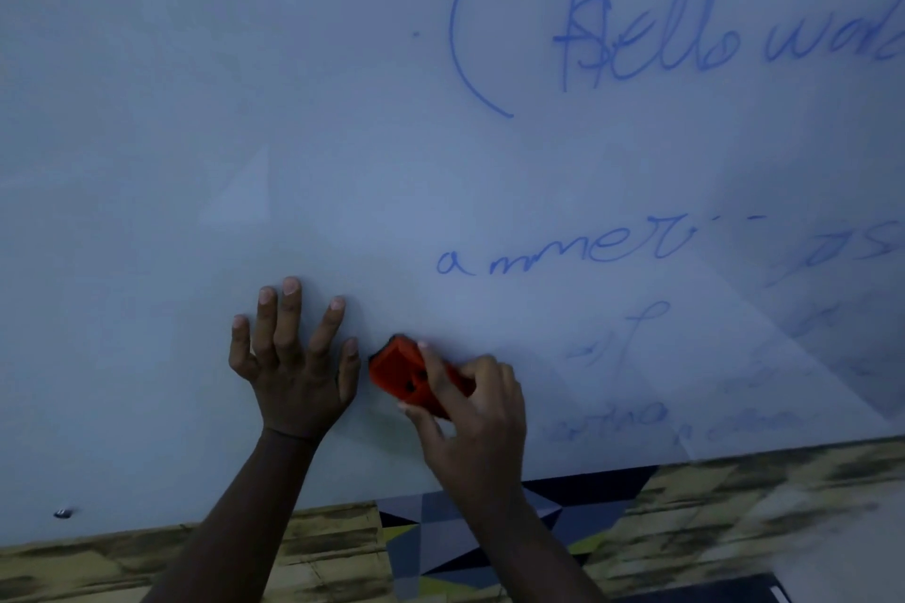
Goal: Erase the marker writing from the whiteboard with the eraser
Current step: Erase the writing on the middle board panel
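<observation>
A large whiteboard (245,113) fills most of the view. Blue marker writing (651,29) reading "Hello" with a bracket runs across its upper right, and a smaller blue line (553,257) sits lower. Fainter, smeared blue marks (631,426) lie at the lower right. My right hand (470,411) grips a red eraser (401,372) against the board, below and left of the small line. My left hand (294,357) rests flat on the board with fingers spread, just left of the eraser.
The board's lower edge (734,453) slants across the bottom. Below it show a worn yellowish surface (318,548) and a patch with dark geometric shapes (450,539). A small metal fitting (62,513) sits at the board's lower left.
</observation>
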`<action>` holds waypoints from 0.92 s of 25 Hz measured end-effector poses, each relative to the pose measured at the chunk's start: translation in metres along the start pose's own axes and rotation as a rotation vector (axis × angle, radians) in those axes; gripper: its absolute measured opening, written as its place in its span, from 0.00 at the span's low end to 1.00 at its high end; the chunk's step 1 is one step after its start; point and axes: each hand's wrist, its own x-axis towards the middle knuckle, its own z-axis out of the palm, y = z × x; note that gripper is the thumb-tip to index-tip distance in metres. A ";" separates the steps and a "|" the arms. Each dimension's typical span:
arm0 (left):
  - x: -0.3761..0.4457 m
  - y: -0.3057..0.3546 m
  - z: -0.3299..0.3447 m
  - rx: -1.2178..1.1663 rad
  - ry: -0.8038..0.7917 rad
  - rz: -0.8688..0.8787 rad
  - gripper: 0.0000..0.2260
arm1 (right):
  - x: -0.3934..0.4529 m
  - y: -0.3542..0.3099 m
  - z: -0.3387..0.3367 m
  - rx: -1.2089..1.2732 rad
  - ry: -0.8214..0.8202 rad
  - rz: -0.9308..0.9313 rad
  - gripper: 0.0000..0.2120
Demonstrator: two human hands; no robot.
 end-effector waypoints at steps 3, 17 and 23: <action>-0.002 0.000 -0.001 -0.003 -0.010 0.005 0.28 | 0.035 0.005 -0.026 0.057 0.143 0.083 0.32; 0.038 0.019 -0.028 -0.053 -0.106 -0.199 0.20 | 0.067 0.037 -0.075 0.307 0.367 0.472 0.32; 0.114 -0.002 -0.026 -0.031 0.020 -0.185 0.25 | 0.056 -0.033 -0.027 0.039 0.102 0.071 0.33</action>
